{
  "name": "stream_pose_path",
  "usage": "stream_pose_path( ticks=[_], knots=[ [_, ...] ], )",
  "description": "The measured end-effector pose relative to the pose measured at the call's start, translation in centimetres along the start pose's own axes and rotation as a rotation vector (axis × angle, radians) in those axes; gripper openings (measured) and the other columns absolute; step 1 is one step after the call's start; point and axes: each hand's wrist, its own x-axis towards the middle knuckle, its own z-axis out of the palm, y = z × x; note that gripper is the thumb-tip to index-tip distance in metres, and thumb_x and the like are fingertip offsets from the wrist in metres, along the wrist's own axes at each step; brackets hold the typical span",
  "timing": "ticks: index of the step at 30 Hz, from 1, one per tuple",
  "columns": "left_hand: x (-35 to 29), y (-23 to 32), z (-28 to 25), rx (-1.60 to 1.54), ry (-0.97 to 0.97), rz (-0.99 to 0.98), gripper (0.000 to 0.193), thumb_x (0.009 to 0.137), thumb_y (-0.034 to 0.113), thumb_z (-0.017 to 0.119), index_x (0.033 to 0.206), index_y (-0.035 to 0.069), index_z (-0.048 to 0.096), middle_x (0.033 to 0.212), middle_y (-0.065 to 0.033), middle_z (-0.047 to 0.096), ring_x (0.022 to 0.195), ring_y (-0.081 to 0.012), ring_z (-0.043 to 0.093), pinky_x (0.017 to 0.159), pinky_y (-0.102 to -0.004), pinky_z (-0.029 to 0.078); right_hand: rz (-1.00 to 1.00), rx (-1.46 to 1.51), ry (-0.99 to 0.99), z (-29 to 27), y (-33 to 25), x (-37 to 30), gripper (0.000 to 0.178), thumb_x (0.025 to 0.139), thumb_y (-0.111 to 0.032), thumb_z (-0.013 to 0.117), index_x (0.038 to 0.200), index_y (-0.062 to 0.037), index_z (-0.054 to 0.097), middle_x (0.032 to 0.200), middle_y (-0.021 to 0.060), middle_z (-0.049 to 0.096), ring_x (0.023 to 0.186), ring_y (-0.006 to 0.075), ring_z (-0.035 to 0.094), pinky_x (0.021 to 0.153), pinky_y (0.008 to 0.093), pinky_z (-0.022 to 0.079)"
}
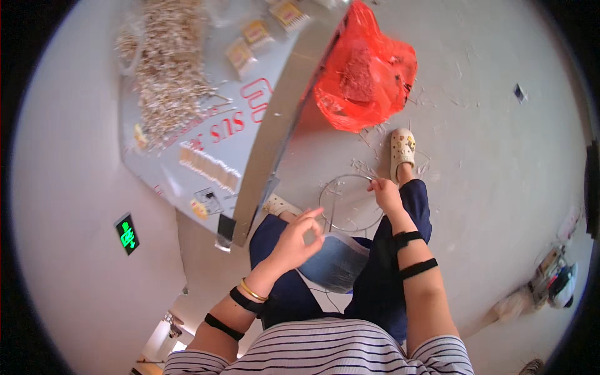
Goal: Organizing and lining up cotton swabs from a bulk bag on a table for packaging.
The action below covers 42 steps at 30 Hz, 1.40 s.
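My left hand (299, 242) is raised above my lap near the table's corner. Its thumb and a finger curl together in a pinch, with other fingers stretched out; nothing nameable shows between the tips. Over my right knee, my right hand (387, 196) has its fingertips pressed together, and what they hold, if anything, is too small to see. A thin metal ring (331, 226) lies between and below the hands; whether the right hand touches it I cannot tell. On the table (256, 134) are a large heap of cotton swabs (170, 65) and a neat row of cotton swabs (209, 166).
Several small clear packs (256, 34) sit at the table's far side. A red plastic bag (369, 75) hangs beside its raised edge. Loose swabs (362, 167) are strewn on the floor near my beige clog (403, 150). A green lit sign (127, 234) marks the left wall.
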Motion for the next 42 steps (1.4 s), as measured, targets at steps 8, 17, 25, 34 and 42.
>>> stream_pose_path(
  ticks=[8, 17, 25, 34, 42],
  knots=[
    [-4.6, 5.5, -2.3, -0.077, -0.079, -0.112, 0.053, 0.094, 0.024, 0.07, 0.142, 0.006, 0.054, 0.143, -0.0237, 0.056, 0.132, -0.0363, 0.057, 0.11, -0.0421, 0.045, -0.4, 0.281, -0.139, -6.8, -17.9, -8.1, 0.034, 0.104, -0.029, 0.054, 0.106, -0.0013, 0.073, 0.102, 0.0219, 0.07, 0.096, 0.037, 0.067, 0.084, 0.0434, 0.051],
    [-0.6, 5.9, -0.8, -0.491, 0.244, 0.171, 0.043, 0.103, 0.014, 0.059, 0.143, 0.004, 0.048, 0.128, -0.013, 0.067, 0.11, -0.0192, 0.067, 0.099, -0.0357, 0.051, -0.371, 0.121, 0.225, -13.5, -14.6, -8.1, 0.029, 0.107, -0.022, 0.048, 0.102, -0.0024, 0.069, 0.072, 0.0118, 0.065, 0.066, 0.0217, 0.063, 0.066, 0.0358, 0.051],
    [-3.8, -5.0, 0.4, -0.488, 0.477, 0.262, 0.029, 0.107, 0.015, 0.053, 0.13, -0.002, 0.056, 0.114, -0.013, 0.071, 0.101, -0.0167, 0.068, 0.092, -0.0293, 0.053, -0.386, 0.519, 0.584, -19.2, -3.3, -13.6, 0.047, 0.111, -0.038, 0.045, 0.104, 0.0013, 0.071, 0.079, 0.005, 0.067, 0.074, 0.0121, 0.061, 0.071, 0.0285, 0.05],
    [-9.5, -4.7, 0.9, -0.435, 0.565, 0.524, 0.033, 0.11, 0.026, 0.052, 0.128, 0.0, 0.058, 0.111, -0.0129, 0.071, 0.1, -0.016, 0.067, 0.092, -0.03, 0.053, -0.486, 0.508, 0.505, -15.8, -1.3, -23.1, 0.044, 0.111, -0.036, 0.047, 0.104, 0.0004, 0.071, 0.082, 0.0053, 0.068, 0.076, 0.0128, 0.062, 0.074, 0.0278, 0.051],
    [-11.5, -5.6, 1.7, -0.54, 0.569, 0.562, 0.031, 0.11, 0.024, 0.051, 0.129, 0.0, 0.058, 0.112, -0.0128, 0.071, 0.099, -0.0158, 0.067, 0.093, -0.03, 0.053, -0.462, 0.555, 0.544, -18.9, 0.0, -25.8, 0.054, 0.11, -0.046, 0.043, 0.111, -0.0003, 0.071, 0.091, 0.0067, 0.07, 0.084, 0.0136, 0.063, 0.08, 0.03, 0.051]
  ],
)
